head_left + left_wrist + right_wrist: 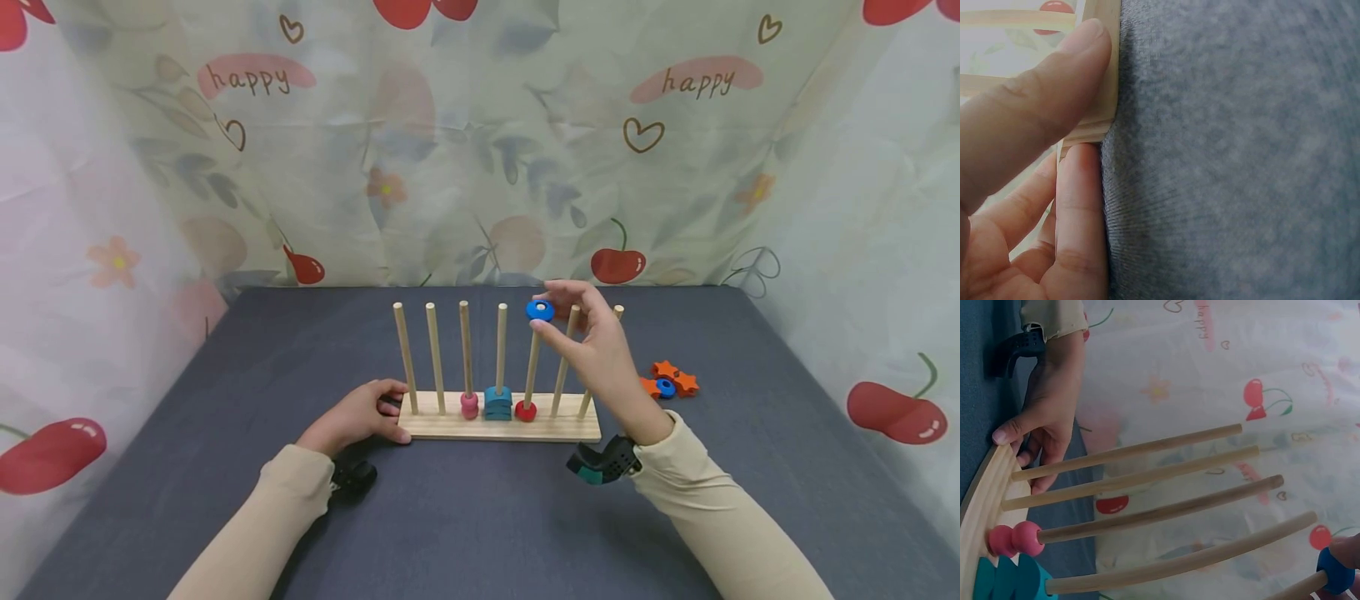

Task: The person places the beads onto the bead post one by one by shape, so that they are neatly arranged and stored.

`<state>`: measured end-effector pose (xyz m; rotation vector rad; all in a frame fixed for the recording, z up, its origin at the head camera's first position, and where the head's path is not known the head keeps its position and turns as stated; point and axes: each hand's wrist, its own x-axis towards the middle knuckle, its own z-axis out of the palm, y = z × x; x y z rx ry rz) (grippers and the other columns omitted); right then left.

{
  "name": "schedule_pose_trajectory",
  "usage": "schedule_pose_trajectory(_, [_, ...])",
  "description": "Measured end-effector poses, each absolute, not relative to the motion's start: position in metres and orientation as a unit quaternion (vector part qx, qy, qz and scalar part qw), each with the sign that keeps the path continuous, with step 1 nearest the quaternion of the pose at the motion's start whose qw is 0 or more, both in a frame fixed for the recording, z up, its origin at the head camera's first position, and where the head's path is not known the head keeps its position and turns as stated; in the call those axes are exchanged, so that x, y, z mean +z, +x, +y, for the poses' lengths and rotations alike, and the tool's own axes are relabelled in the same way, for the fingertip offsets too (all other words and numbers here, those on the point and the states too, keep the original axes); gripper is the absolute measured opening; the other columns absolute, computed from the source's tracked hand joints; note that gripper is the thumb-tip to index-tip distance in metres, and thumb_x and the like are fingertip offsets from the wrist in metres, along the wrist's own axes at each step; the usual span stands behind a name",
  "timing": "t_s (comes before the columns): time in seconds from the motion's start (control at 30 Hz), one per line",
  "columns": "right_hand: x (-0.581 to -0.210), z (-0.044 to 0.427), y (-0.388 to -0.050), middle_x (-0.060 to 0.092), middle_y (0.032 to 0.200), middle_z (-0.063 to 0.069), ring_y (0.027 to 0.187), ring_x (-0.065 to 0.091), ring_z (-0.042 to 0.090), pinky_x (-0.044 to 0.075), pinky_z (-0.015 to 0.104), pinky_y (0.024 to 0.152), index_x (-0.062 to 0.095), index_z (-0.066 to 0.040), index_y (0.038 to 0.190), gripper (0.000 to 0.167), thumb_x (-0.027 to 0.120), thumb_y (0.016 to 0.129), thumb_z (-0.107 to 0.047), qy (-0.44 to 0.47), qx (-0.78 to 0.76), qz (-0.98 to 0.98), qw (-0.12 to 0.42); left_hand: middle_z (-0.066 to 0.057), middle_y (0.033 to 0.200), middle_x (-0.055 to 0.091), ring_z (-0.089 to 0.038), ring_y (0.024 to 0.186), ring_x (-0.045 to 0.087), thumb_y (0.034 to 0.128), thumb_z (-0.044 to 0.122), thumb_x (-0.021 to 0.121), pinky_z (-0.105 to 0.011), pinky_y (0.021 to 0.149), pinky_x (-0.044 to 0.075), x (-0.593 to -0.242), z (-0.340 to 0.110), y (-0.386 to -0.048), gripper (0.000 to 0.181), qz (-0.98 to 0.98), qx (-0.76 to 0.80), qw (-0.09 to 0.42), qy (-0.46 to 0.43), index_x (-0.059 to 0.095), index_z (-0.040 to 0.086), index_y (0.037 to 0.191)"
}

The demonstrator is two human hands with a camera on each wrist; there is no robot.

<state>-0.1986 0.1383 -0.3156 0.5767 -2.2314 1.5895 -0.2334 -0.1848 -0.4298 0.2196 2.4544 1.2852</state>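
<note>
Three pegs (502, 350) loaded; right hand (600, 348) pinching blue ring (532, 312) atop one, left hand (361, 416) rack (487, 431). Unplaced: loose pieces (686, 384) toward tabletop (772, 442) right edge.

Room over the near tabletop (480, 517), upright pegs (501, 348) blocking low sideways passage

The word "happy" (251, 81) stands on a pink patch of the curtain (300, 183), above the desk's (480, 517) far left corner; a second "happy" (697, 82) stands above the far right corner. The right wrist view shows one sideways; nearby brown marks (1324, 381) seem like lettering, too faint to read.
</note>
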Motion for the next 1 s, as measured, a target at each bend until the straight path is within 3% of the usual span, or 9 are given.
schedule_pose_trajectory(0.23, [-0.326,0.139,-0.199,0.059,0.120,0.012,0.103,0.056,0.013,0.047,0.017,0.088,0.049,-0.005,0.130,0.046,0.069,0.089,-0.008,0.194,0.583,-0.777,0.136,-0.016,0.126,0.052,-0.022,0.102,0.055,0.0654,0.005,0.088,-0.030,0.083,0.050,-0.428,-0.184,-0.232,0.080,0.869,0.455,0.182,0.069,0.050,-0.001,0.135])
schedule_pose_trajectory(0.43, [-0.340,0.140,-0.199,0.058,0.120,0.013,0.106,0.058,0.020,0.048,0.017,0.089,0.048,-0.004,0.130,0.047,0.070,0.089,-0.011,0.176,0.587,-0.782,0.110,-0.017,0.126,0.052,-0.024,0.102,0.055,0.0657,0.005,0.088,-0.031,0.084,0.050,-0.428,-0.184,-0.232,0.080,0.871,0.452,0.182,0.072,0.049,-0.001,0.135])
schedule_pose_trajectory(0.73, [-0.366,0.140,-0.198,0.061,0.121,0.014,0.110,0.059,0.026,0.049,0.042,0.097,0.049,-0.006,0.128,0.047,0.071,0.088,-0.016,0.145,0.574,-0.802,0.083,-0.016,0.127,0.051,-0.023,0.103,0.055,0.0652,0.005,0.089,-0.032,0.084,0.050,-0.429,-0.184,-0.232,0.081,0.874,0.446,0.178,0.069,0.049,-0.001,0.136])
schedule_pose_trajectory(1.0, [-0.385,0.139,-0.195,0.060,0.120,0.015,0.108,0.059,0.028,0.047,0.046,0.097,0.050,-0.006,0.126,0.045,0.071,0.088,-0.016,0.125,0.577,-0.805,0.063,-0.016,0.127,0.051,-0.023,0.103,0.055,0.0659,0.006,0.088,-0.032,0.085,0.051,-0.428,-0.184,-0.232,0.080,0.876,0.443,0.179,0.069,0.049,0.000,0.136])
